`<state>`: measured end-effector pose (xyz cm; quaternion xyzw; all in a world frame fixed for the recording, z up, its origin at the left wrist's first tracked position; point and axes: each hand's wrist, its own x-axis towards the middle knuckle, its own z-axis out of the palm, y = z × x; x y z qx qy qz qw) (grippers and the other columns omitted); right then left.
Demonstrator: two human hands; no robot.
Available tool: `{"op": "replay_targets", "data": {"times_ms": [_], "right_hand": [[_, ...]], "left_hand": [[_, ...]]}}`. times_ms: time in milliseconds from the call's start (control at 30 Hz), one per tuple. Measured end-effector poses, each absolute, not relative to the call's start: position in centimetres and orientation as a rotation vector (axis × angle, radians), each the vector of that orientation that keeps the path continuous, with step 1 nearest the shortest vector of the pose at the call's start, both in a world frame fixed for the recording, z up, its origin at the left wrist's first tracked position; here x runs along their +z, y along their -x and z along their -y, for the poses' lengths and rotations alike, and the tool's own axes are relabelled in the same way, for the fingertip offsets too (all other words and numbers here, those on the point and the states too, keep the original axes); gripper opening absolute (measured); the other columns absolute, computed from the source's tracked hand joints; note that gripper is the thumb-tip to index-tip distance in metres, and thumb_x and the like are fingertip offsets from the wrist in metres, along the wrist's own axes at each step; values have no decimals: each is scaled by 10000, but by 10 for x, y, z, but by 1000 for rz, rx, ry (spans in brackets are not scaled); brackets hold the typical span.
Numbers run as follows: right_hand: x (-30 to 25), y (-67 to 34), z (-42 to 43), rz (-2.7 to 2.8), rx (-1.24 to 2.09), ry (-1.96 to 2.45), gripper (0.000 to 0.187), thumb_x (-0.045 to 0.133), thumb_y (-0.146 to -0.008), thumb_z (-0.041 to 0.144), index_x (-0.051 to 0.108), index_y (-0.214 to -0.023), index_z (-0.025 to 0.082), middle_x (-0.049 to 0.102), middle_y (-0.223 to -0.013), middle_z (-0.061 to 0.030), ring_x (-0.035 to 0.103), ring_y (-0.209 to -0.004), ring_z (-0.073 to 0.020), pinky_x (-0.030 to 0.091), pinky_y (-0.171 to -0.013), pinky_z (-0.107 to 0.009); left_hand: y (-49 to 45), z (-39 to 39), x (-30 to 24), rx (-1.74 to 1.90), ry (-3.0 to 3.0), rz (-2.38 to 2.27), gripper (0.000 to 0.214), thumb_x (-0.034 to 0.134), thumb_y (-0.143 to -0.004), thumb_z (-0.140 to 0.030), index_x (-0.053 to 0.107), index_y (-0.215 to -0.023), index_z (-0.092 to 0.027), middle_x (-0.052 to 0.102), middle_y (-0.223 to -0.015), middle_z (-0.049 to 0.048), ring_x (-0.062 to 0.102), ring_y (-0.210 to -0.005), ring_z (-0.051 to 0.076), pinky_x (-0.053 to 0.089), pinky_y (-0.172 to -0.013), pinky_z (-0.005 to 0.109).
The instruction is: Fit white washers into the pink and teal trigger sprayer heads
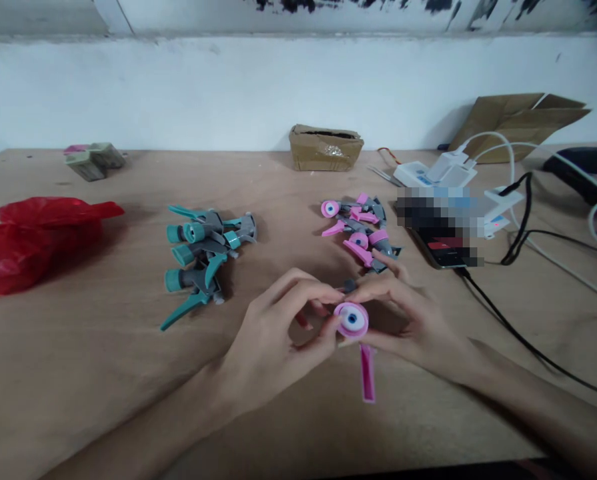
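Observation:
Both my hands grip one pink and grey trigger spray head (352,320) low over the table. Its round pink collar with a white inside faces me, and the pink trigger points downward. My left hand (283,327) pinches the collar's left side between thumb and fingers. From the other side my right hand (403,313) closes on the body, hiding much of it. Just beyond my right fingers lies a pile of pink and grey spray heads (358,227). Farther left is a pile of teal and grey spray heads (203,250).
A red plastic bag (43,240) lies at the left, with small blocks (94,161) behind it. Near the wall stands a small cardboard box (325,150). To the right are a phone (438,243), a power strip (418,175), cables and a folded cardboard piece (513,123).

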<state>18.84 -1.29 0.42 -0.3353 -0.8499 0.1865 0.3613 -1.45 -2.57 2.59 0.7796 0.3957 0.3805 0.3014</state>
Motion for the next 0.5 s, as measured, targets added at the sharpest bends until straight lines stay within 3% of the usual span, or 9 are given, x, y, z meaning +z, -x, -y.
{"op": "replay_targets", "data": {"times_ms": [167, 267, 367, 500], "right_hand": [[4, -183, 17, 2139, 63, 914, 186, 655, -769, 285, 536, -907, 247, 682, -785, 24, 635, -777, -176, 213, -1031, -494], [5, -179, 24, 2141, -75, 881, 168, 624, -787, 256, 535, -930, 250, 675, -762, 31, 632, -740, -165, 252, -1003, -465], [5, -179, 30, 2151, -184, 845, 175, 621, -794, 230, 538, -946, 256, 688, -785, 27, 626, -721, -161, 312, -951, -444], [2, -179, 34, 2156, -282, 875, 209, 624, -799, 211, 537, -975, 279, 707, -855, 25, 624, -742, -173, 373, -837, -413]], "left_hand": [[6, 25, 22, 817, -1473, -1021, 132, 591, -808, -277, 579, -896, -180, 627, -827, 15, 601, -729, 131, 491, -568, 211], [2, 23, 22, 733, -1297, -929, 113, 611, -775, -271, 623, -847, -184, 645, -778, 0, 618, -740, 143, 500, -614, 231], [1, 22, 21, 747, -1237, -865, 138, 619, -750, -228, 670, -878, -222, 689, -861, -6, 634, -849, 159, 508, -725, 259], [2, 23, 20, 787, -1218, -832, 141, 638, -740, -229, 687, -871, -248, 702, -877, -18, 639, -875, 157, 510, -752, 258]]}}
